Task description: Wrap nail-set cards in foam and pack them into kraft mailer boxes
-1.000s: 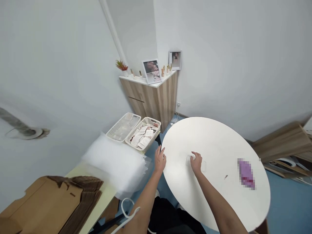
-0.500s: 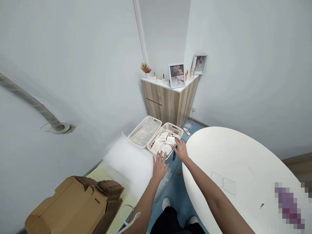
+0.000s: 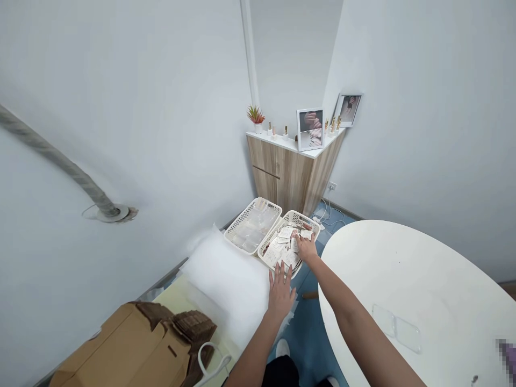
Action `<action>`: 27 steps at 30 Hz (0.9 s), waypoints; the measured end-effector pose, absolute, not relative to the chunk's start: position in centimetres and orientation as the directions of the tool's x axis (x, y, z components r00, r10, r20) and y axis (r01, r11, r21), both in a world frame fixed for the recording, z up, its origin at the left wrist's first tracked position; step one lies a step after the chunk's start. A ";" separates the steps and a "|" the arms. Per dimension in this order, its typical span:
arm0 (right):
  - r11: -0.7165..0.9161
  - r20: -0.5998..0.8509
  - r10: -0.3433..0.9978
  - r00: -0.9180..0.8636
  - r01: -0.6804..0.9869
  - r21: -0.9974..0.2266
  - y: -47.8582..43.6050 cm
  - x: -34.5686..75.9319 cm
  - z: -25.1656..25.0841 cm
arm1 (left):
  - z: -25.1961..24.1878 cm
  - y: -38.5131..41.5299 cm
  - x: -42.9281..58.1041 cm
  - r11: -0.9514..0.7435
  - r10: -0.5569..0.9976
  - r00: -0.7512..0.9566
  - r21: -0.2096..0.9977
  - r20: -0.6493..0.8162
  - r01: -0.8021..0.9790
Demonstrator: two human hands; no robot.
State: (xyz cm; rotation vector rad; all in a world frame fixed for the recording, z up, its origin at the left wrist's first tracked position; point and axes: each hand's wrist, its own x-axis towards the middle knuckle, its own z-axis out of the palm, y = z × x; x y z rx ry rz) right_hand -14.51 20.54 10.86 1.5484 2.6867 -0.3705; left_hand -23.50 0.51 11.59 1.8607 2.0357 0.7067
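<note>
My right hand (image 3: 305,246) reaches into a white plastic basket (image 3: 309,221) full of small white and pink packets (image 3: 279,246), its fingers curled down onto the pile. What they grip is hidden. My left hand (image 3: 281,291) lies open, fingers spread, on the edge of a stack of white foam sheets (image 3: 226,279). A second white basket (image 3: 253,228) beside the first holds clear plastic pieces. A clear plastic case (image 3: 396,327) lies open and flat on the round white table (image 3: 419,269).
A wooden corner cabinet (image 3: 290,172) carries two framed pictures, small bottles and a potted plant. Folded cardboard boxes (image 3: 133,349) lie at lower left on a pale yellow surface. A grey hose (image 3: 60,164) runs into the left wall. The floor is blue.
My right hand left the clear case on the round table and swung left into the packet basket. My left hand moved from the table's edge onto the foam stack. The view turned left.
</note>
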 end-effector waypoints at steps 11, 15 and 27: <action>0.312 0.166 0.900 -0.403 0.328 -0.892 16.9 -10.6 16.3 | 14.1 3.1 -22.2 0.103 0.919 -0.391 0.984 -0.040 0.142; 0.086 0.079 0.909 -0.409 -0.002 -0.996 12.6 -4.5 19.0 | 15.6 5.2 -18.5 0.247 0.913 -0.218 0.894 -0.344 -0.375; -0.301 -0.230 0.868 -0.441 -0.098 -0.949 4.2 14.8 18.7 | 14.5 4.6 -3.0 0.563 0.825 0.220 0.715 -0.521 -0.415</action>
